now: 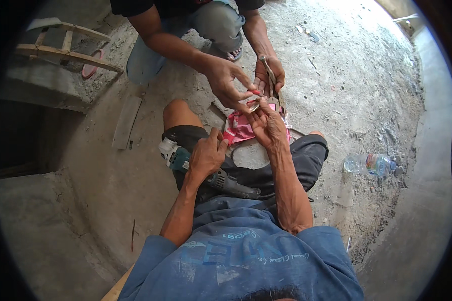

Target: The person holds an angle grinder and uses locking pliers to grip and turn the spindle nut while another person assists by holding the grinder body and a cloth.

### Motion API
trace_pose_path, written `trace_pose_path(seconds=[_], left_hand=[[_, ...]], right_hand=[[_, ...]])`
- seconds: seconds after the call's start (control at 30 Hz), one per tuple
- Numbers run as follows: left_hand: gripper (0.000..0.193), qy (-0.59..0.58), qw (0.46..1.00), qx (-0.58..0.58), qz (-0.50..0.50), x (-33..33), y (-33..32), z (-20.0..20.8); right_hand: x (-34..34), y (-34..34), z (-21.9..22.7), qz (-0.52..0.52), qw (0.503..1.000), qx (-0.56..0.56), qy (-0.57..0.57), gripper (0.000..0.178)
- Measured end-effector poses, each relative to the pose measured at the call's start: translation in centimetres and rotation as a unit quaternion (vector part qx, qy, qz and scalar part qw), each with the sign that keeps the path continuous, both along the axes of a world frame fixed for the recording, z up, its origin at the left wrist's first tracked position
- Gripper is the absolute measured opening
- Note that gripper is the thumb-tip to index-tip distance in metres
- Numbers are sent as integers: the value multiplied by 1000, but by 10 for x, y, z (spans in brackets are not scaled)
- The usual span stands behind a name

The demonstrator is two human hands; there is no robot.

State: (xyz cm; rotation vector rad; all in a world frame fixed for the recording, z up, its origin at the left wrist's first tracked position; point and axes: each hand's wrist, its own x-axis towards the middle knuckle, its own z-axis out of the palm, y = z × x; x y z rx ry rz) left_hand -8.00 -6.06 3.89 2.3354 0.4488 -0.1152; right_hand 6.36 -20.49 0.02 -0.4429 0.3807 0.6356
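My left hand [207, 156] is closed, its fingertips at the near-left edge of a pink plastic bag [240, 129] between my knees. Below that wrist, a teal and dark angle grinder [225, 181] lies across my lap. My right hand [269, 129] reaches forward, thumb and fingers pinched together beside a small shiny metal piece [254, 107]; whatever they grip is partly hidden. Facing me, a co-worker's hand [226, 80] holds a small red-ended piece [255, 93] close to my right fingertips. The co-worker's other hand [277, 75] holds a long metal hand tool [269, 73].
A water bottle [370, 164] lies on the dusty concrete floor to my right. To the left are a flat board [127, 123], a wooden frame [68, 40] on a ledge and an opening in the floor. The co-worker's knee [218, 27] is close in front.
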Motion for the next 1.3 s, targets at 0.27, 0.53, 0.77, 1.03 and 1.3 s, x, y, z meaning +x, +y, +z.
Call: trace_pose_path(seconds=[0.27,0.53,0.77,1.03,1.3], left_hand=[[25,-52,997,-43,41,3,4,-3],[28,-40,997,-53,41,5,5,-6],[30,-11,996,-82,43,8,8,1],[63,-58,975,-214,-17,9,8,3],[41,-138,959,-224,-103,6,10,-14]], right_hand=[[-27,-43,7,53,996,-25,-68,37],[-53,-95,9,68,997,-9,-45,41],[-79,-109,5,140,988,58,-29,43],[-94,-90,-4,221,964,149,-16,34],[-83,-77,-17,317,947,44,35,34]])
